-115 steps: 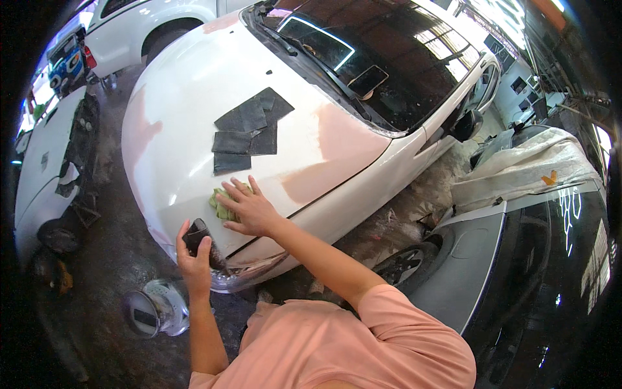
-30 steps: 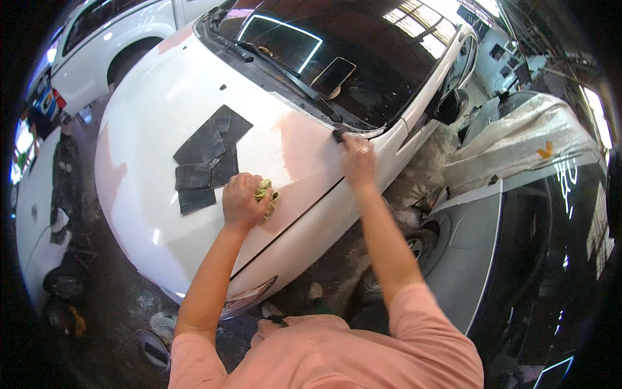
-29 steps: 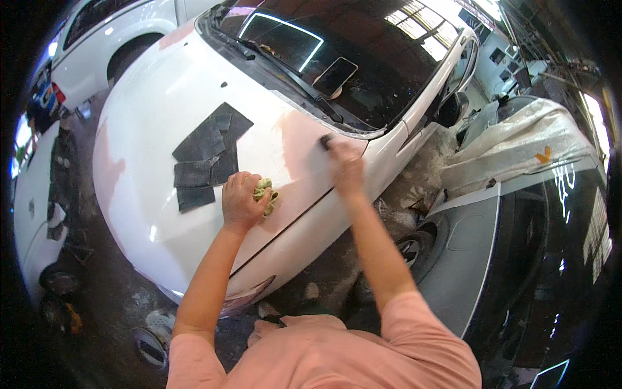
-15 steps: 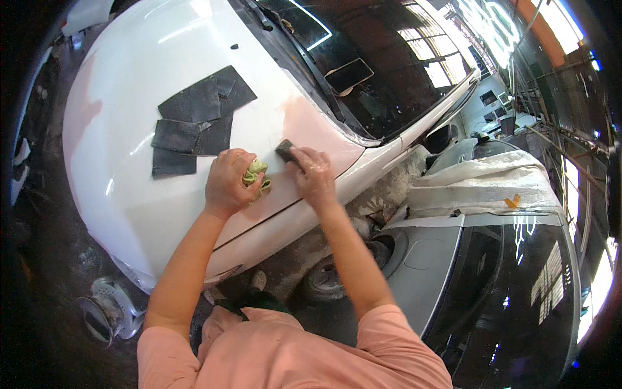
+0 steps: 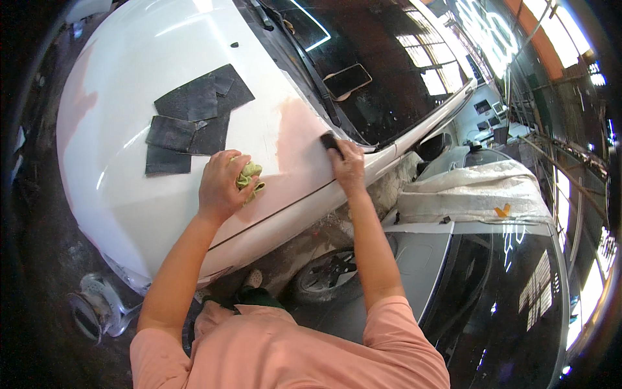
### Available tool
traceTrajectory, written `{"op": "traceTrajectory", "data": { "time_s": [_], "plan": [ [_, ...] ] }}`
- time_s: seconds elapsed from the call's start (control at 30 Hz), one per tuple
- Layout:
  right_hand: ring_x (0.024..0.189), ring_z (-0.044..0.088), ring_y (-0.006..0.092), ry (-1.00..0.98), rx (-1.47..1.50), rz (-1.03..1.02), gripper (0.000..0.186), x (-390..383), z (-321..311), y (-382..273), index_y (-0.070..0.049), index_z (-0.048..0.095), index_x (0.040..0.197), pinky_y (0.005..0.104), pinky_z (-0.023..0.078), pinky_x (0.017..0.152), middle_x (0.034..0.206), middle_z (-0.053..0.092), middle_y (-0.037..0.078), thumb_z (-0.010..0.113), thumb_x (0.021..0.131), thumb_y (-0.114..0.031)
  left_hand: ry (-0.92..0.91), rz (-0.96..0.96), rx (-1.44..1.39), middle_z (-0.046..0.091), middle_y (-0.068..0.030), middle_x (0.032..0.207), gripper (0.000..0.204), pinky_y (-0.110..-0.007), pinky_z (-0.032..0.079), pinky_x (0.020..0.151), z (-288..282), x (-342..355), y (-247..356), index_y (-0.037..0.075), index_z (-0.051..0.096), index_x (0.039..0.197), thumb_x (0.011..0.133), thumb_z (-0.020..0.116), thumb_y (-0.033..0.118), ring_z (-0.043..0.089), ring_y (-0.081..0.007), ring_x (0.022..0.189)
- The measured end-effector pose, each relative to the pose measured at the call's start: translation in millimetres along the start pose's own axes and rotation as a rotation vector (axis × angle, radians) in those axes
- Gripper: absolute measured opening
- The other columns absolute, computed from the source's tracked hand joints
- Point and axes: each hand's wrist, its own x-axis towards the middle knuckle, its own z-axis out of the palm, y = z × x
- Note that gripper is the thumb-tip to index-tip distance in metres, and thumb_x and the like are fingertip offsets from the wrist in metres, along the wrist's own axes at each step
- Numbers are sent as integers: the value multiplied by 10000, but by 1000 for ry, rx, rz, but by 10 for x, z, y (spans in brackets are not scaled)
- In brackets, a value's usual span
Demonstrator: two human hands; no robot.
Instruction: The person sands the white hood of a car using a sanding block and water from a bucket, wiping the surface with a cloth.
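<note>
A white car hood with pinkish patches spreads before me. My left hand is closed around a crumpled yellow-green cloth, resting on the hood near its right side. Farther right, my right hand grips a small dark sanding block against the pinkish patch close to the windshield's lower corner. The fingers partly cover the block. Several dark sandpaper sheets lie overlapping on the hood, beyond and left of my left hand.
A phone lies on the windshield, near a wiper. On the right stands a grey car, with a whitish cover over part of it. A metal wheel-like part sits on the floor at lower left.
My right hand has slid the sanding block rightward across the pinkish patch, toward the windshield corner. My left hand stays on the hood with the cloth; the whole view has shifted slightly.
</note>
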Motion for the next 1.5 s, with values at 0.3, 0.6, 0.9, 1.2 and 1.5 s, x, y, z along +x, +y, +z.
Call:
{"op": "traceTrajectory", "data": {
  "time_s": [0.3,0.6,0.9,1.2,1.5],
  "plan": [
    [1164,611,369,-216,68,-257,411,140,-31,261,-104,750,1266,485,450,1058,1264,691,108,822,885,-240,92,-58,129,564,-137,1393,430,-549,400,1175,154,-77,86,178,669,1268,865,817,199,462,-416,1410],
    [1078,601,369,-659,146,-745,483,942,-13,197,-135,690,1385,478,485,981,1097,661,142,775,938,-297,260,-167,531,511,-156,1528,545,-563,348,1209,292,-225,108,149,660,1311,835,866,316,434,-437,1441],
    [1003,590,361,-567,337,-908,437,960,158,454,-155,725,1316,466,499,904,1036,641,146,789,917,-321,386,-547,660,414,-195,1603,835,-497,396,1208,767,-212,554,166,485,1519,818,896,358,463,-402,1446],
    [1002,608,356,-719,174,-1057,441,928,-232,867,-176,721,1340,490,544,861,1022,641,132,778,931,-330,698,-520,886,600,-189,1368,555,-456,460,1134,205,-507,-292,52,603,1383,920,797,288,574,-366,1300],
    [943,624,367,-720,85,-1162,479,913,5,497,-190,713,1377,466,541,820,963,641,160,782,919,-311,831,-477,802,626,-224,1228,508,-482,496,1040,177,-540,-168,34,637,1242,812,836,218,600,-422,1180]
  ]
}}
